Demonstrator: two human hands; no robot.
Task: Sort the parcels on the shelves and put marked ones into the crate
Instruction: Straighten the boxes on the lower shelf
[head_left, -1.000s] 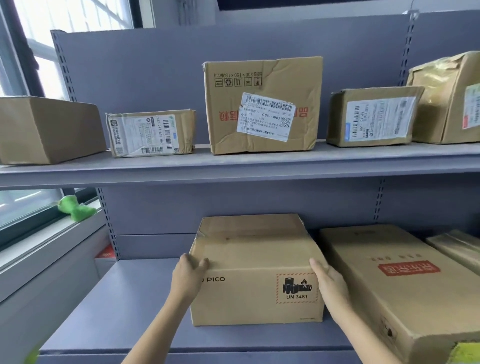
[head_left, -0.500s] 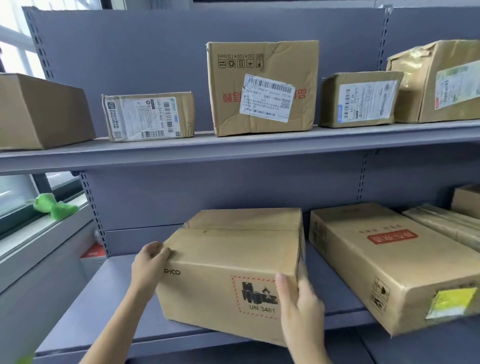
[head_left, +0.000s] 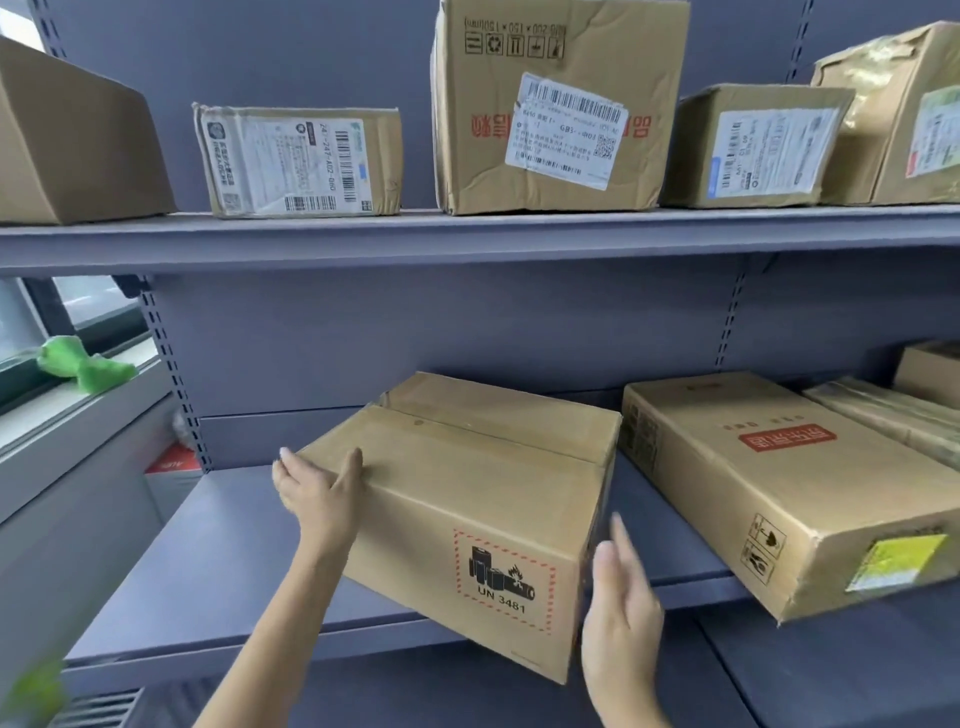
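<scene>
A brown cardboard parcel with a red-dashed UN 3481 battery mark on its front sits turned at an angle on the lower shelf, its front right corner hanging over the shelf's edge. My left hand presses on its left top corner, thumb on the top face. My right hand lies flat against its right side near the front corner. Both hands hold the parcel between them. No crate is in view.
A long brown box with a yellow sticker lies right of the parcel, overhanging the shelf. The upper shelf carries several labelled parcels. A green toy rests on the window sill at left. A red-topped box stands behind the shelf post.
The marked parcel has been pulled forward and swung leftward off the shelf edge. My right hand slid from its top right edge down to its right side. The view tilted upward.
</scene>
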